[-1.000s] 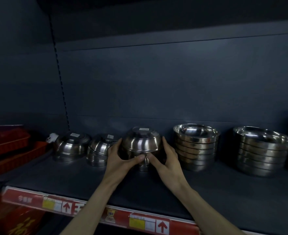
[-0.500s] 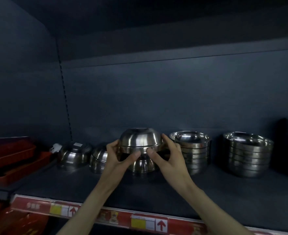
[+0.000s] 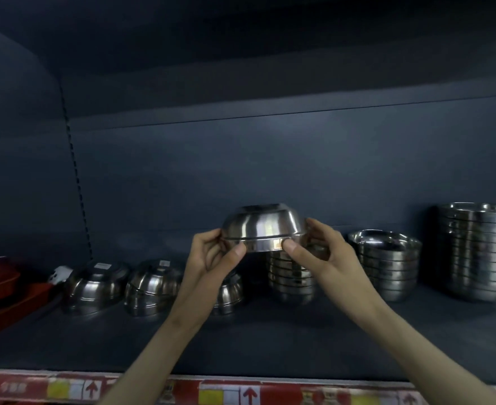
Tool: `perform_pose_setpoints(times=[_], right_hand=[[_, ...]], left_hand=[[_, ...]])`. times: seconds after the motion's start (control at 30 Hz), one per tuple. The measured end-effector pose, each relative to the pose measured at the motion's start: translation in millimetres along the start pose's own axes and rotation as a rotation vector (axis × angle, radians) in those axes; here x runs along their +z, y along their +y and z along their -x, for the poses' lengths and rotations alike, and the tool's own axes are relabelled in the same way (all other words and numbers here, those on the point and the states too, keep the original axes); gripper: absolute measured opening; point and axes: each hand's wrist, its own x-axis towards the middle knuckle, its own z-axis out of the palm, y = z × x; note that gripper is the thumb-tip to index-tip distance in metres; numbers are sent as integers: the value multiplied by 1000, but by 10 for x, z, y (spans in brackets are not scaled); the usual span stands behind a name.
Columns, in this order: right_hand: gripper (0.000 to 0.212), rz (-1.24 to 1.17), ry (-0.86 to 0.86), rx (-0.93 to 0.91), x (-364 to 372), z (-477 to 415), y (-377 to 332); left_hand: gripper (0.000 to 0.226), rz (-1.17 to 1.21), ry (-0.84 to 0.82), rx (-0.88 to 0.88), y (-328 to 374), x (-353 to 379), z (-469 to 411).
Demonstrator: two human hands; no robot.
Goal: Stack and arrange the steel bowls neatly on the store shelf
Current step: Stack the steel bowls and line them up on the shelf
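Note:
An upside-down steel bowl (image 3: 262, 228) is held in the air above the dark shelf (image 3: 270, 340). My left hand (image 3: 211, 257) grips its left rim, and my right hand (image 3: 322, 255) grips its right rim, thumbs under the front edge. Below, partly hidden by my left hand, an inverted bowl pile (image 3: 229, 293) stays on the shelf. Two more inverted bowl piles (image 3: 95, 287) (image 3: 153, 285) stand to the left. Upright bowl stacks (image 3: 292, 282) (image 3: 386, 266) stand behind and right of my right hand, with a taller stack (image 3: 477, 249) at the far right.
Red trays (image 3: 4, 290) lie at the left end of the shelf, with a small white object (image 3: 59, 273) beside them. A red price strip (image 3: 240, 393) runs along the shelf's front edge. A dark back panel and an upper shelf close the space above.
Both hands have lifted the top inverted bowl off its pile and raised it up and slightly right. The view has shifted right, showing a taller stack at the far right.

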Motion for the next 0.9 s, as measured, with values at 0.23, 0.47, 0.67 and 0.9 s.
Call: perform_pose_setpoints(times=[0.23, 0.47, 0.67, 0.9], right_hand=[[54, 67, -74, 21, -376, 77, 57], [24, 147, -30, 15, -670, 151, -60], [29, -32, -18, 26, -704, 213, -152], [39, -276, 54, 291, -721, 92, -123]], left_hand=[[59, 39, -71, 2, -71, 310, -23], [54, 67, -81, 6, -36, 500, -63], [57, 25, -154, 25, 44, 539, 7], [113, -370, -301, 149, -48, 453, 87]])
